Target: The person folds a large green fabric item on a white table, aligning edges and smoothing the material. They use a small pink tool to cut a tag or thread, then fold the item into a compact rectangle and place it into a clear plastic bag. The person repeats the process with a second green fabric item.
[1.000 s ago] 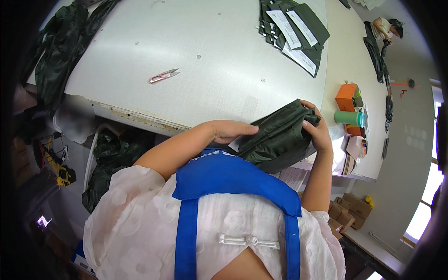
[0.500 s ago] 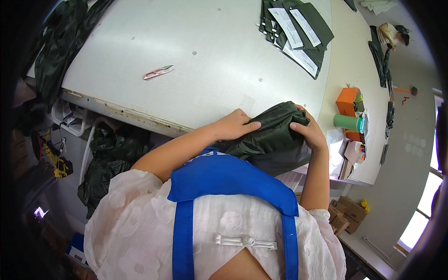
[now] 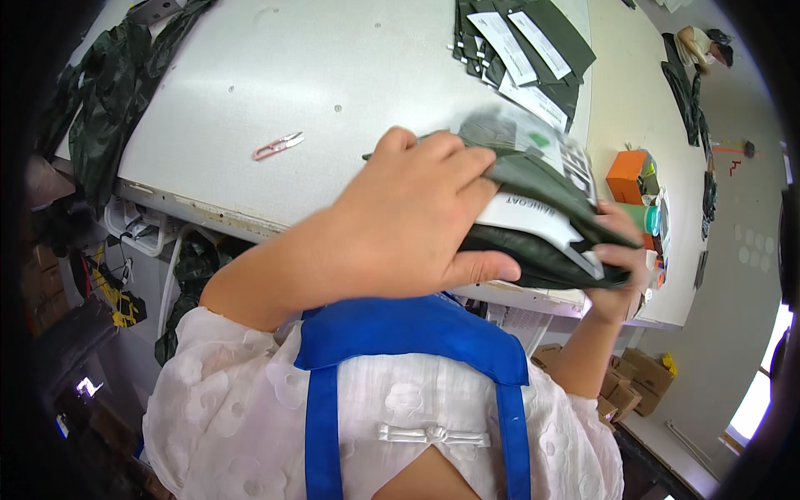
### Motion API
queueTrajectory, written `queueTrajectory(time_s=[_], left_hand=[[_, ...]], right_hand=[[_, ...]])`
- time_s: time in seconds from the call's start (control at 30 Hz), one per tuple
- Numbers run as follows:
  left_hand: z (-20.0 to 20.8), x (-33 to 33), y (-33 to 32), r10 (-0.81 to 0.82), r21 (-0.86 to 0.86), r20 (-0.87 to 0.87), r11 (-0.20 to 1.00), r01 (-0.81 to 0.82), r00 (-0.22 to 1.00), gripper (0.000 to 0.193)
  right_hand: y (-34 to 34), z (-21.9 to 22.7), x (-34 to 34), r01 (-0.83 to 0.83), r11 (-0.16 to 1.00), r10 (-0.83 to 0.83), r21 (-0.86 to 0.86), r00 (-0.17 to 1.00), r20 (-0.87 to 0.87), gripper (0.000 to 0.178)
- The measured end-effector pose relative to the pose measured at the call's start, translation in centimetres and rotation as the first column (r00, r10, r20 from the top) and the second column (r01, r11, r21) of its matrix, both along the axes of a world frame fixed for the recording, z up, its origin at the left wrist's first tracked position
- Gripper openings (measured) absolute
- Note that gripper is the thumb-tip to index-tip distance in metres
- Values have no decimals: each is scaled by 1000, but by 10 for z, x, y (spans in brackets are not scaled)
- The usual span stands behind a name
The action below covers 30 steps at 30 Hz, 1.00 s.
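A dark green folded pouch (image 3: 533,265) with a white printed band is held up above the near edge of the table, tilted. A clear, partly blurred sheet with green and dark print shows at its far side. My left hand (image 3: 417,212) is closed on its left end, fingers over the top and thumb along the near edge. At the right end my right hand (image 3: 621,258) grips it; its fingers are a little smeared by motion. Pink-handled thread snips (image 3: 277,147) lie on the table, left of my left hand.
A pile of dark green packs with white labels (image 3: 550,42) lies at the far right of the white table (image 3: 317,50). Dark green fabric (image 3: 108,108) hangs over the left edge. An orange box (image 3: 629,175) and green cup (image 3: 646,218) stand right. Another person (image 3: 700,50) is far right.
The dark green bundle has turned and come up, now showing its white band and clear sheet. My left hand has moved over its top; my right hand has shifted right and down.
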<state>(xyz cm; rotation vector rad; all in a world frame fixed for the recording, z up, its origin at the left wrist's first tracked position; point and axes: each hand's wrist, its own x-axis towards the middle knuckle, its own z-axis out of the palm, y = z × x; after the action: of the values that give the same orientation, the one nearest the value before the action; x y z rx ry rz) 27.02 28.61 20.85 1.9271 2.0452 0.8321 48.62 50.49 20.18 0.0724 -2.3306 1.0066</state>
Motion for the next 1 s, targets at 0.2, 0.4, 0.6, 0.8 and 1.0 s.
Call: queueTrajectory(time_s=[0.2,0.4,0.6,0.8,1.0], left_hand=[[-136,29,25,-27,-240,-64,971,11,998,35],[-178,29,31,99,90,-39,991,-95,994,30],[-181,30,39,114,216,-44,971,-101,993,35],[-186,36,42,137,297,-95,949,-103,986,31],[-195,34,40,187,266,-13,947,-177,982,23]], right_hand=[[-25,-138,38,212,865,-445,455,744,498,35],[-61,-155,-19,61,970,-146,236,919,366,36],[-47,-174,-84,-119,868,-159,481,853,497,45],[-55,-195,-111,-13,732,-386,681,816,430,65],[-55,-224,-126,58,567,-522,822,797,304,70]])
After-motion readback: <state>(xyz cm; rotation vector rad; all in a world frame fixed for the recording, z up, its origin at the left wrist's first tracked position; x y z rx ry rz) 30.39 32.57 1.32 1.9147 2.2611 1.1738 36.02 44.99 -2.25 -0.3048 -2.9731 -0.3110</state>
